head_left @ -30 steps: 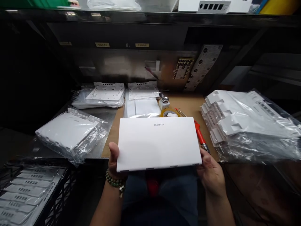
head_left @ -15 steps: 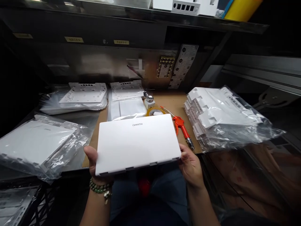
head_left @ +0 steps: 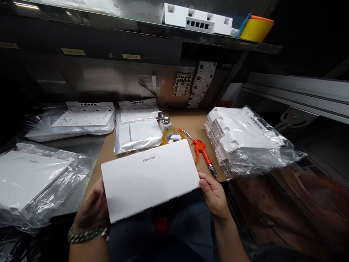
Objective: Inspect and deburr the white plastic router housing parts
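Observation:
A white plastic cover [head_left: 151,182] printed with HUAWEI is held up over my lap at the table's front edge, its lettering upside down to me. My left hand [head_left: 94,205] grips its left edge, most of the fingers hidden behind it. At the lower right corner my right hand [head_left: 214,194] is closed on it, thumb on the near side. Just beyond the cover lie a red air blow gun [head_left: 203,153] and a roll of yellow tape [head_left: 166,137] with small white pieces in it. A small bottle with a metal cap [head_left: 165,123] stands behind the tape.
Bagged white covers are stacked on the right [head_left: 240,131], and another bagged cover [head_left: 29,178] lies at left. White panels [head_left: 85,114] rest on plastic bags at the back. A shelf [head_left: 136,31] above carries a white housing [head_left: 196,20] and a yellow container [head_left: 256,28].
The cover has tilted, its left end dropping nearer to me. My left hand has shifted its hold, its thumb no longer sticking out. The head view has turned slightly.

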{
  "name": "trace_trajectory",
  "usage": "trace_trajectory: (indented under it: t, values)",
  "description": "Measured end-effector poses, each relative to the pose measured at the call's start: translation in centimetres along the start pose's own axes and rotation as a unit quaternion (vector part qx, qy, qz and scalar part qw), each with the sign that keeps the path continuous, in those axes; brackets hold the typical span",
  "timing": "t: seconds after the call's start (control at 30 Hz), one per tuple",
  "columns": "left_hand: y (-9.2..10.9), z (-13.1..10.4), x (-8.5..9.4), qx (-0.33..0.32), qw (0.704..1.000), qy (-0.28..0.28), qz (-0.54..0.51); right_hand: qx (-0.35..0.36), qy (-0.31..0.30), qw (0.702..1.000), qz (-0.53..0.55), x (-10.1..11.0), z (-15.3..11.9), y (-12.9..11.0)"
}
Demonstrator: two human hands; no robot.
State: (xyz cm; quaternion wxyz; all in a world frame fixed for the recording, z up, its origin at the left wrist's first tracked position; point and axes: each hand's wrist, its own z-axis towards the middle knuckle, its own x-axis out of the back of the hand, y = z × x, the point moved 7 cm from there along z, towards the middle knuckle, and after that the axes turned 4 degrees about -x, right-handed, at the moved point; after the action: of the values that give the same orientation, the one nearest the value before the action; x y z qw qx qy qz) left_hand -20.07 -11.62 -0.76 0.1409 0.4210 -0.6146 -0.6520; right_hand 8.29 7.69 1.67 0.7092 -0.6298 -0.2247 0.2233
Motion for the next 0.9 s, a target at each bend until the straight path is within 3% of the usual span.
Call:
trace_trajectory:
  t: [0.1,0.2,0.3,0.4,0.57,0.9]
  values:
    - [1.6,-0.1,0.6,-0.004,0.995,0.016,0.103,0.030,-0.027,0.998,-0.045,0.3,0.7,-0.2]
    - [4.4,-0.8,-0.5,-0.129,0.971,0.003,0.202,0.053,-0.012,0.996,-0.070,0.9,1.5,-0.6]
    - [6.0,-1.5,-2.8,-0.216,0.939,-0.067,0.260,0.065,-0.004,0.996,-0.055,1.0,2.3,-1.4]
    - [6.5,-1.7,-4.8,-0.257,0.912,-0.161,0.276,0.095,-0.004,0.993,-0.065,0.8,2.7,-2.6]
    - [6.4,-1.5,-5.7,-0.257,0.907,-0.227,0.246,0.118,0.017,0.987,-0.104,1.1,2.8,-2.9]
    - [6.2,-1.7,-6.9,-0.223,0.921,-0.266,0.179,0.145,0.046,0.984,-0.093,2.3,2.5,-0.4]
